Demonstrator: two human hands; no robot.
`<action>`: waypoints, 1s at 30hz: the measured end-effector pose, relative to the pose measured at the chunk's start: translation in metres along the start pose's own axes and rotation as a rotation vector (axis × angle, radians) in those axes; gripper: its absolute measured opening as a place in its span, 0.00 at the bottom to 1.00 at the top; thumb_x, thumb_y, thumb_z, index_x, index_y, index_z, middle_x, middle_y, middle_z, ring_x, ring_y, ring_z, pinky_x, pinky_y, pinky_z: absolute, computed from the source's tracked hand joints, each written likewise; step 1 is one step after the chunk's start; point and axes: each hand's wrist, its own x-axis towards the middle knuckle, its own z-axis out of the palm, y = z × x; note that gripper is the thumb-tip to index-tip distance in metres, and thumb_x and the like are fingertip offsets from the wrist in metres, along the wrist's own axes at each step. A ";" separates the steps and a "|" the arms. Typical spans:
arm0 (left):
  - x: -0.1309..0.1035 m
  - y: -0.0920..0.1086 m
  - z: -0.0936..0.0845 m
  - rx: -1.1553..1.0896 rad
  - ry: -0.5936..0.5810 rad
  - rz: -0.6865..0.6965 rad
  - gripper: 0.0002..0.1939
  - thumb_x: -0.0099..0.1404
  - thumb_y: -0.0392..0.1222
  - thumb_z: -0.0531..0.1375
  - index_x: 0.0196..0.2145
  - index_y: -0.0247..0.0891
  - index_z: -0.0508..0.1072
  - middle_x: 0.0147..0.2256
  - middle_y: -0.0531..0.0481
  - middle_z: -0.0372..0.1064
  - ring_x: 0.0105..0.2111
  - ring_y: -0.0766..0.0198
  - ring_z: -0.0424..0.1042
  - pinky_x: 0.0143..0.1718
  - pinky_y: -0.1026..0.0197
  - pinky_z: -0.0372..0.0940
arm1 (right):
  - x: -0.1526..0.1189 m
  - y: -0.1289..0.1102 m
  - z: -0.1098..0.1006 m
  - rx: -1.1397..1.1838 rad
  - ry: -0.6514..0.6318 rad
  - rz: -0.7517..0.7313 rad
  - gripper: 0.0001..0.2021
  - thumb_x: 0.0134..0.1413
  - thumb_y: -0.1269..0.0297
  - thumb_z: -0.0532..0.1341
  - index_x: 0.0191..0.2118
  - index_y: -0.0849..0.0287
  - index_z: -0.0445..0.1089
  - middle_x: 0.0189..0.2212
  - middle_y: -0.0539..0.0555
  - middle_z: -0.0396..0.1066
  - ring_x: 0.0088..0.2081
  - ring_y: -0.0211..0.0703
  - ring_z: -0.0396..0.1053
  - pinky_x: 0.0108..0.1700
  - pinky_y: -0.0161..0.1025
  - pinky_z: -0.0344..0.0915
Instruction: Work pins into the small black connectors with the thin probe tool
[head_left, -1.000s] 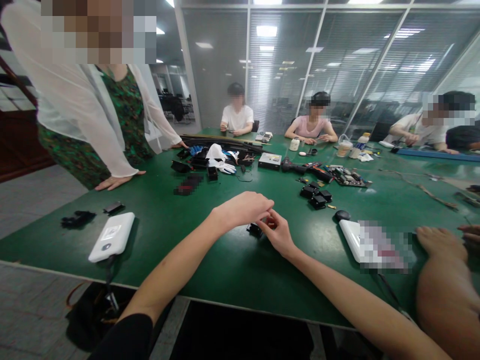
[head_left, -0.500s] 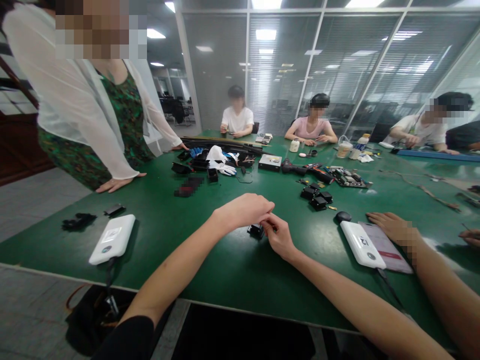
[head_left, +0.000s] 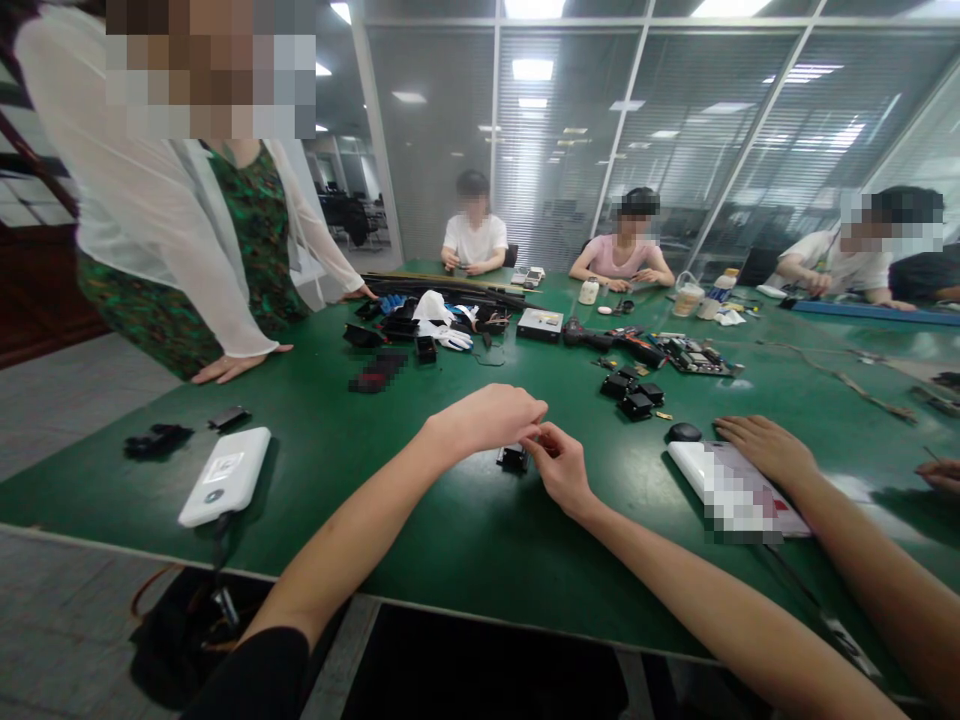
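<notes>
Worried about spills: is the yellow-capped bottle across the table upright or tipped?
Upright: the bottle stands on the green table, its yellow cap uppermost.

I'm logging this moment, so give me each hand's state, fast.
Left hand: bent near the black part, fingertips hidden; grip cannot be told.
Right hand: fingers curled, tips by the left's; any hold cannot be told.

Seeing black, plastic-looking casing on the little box [head_left: 513, 459], pretty glossy green tabletop [head_left: 420, 540] around it, dull silvery metal on the optical drive [head_left: 540, 323] beyond it.
</notes>
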 end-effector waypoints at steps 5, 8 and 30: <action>0.000 -0.001 0.001 -0.004 0.005 0.004 0.11 0.73 0.45 0.55 0.39 0.36 0.73 0.37 0.44 0.77 0.37 0.55 0.77 0.35 0.60 0.63 | 0.031 -0.112 0.093 0.256 0.088 0.148 0.08 0.56 0.50 0.67 0.33 0.45 0.77 0.28 0.50 0.77 0.33 0.50 0.74 0.27 0.46 0.67; 0.002 -0.002 0.002 -0.008 0.008 0.009 0.10 0.73 0.44 0.56 0.40 0.36 0.73 0.37 0.43 0.77 0.38 0.55 0.77 0.36 0.60 0.63 | 0.045 -0.177 0.205 0.315 0.078 0.254 0.08 0.59 0.51 0.65 0.37 0.47 0.76 0.28 0.51 0.76 0.34 0.50 0.74 0.27 0.43 0.67; 0.001 -0.001 0.003 -0.003 0.016 0.022 0.10 0.73 0.44 0.55 0.40 0.36 0.73 0.37 0.44 0.77 0.38 0.55 0.77 0.35 0.60 0.62 | 0.044 -0.187 0.308 0.405 -0.053 0.319 0.12 0.68 0.56 0.57 0.39 0.57 0.73 0.26 0.50 0.68 0.25 0.39 0.62 0.29 0.36 0.60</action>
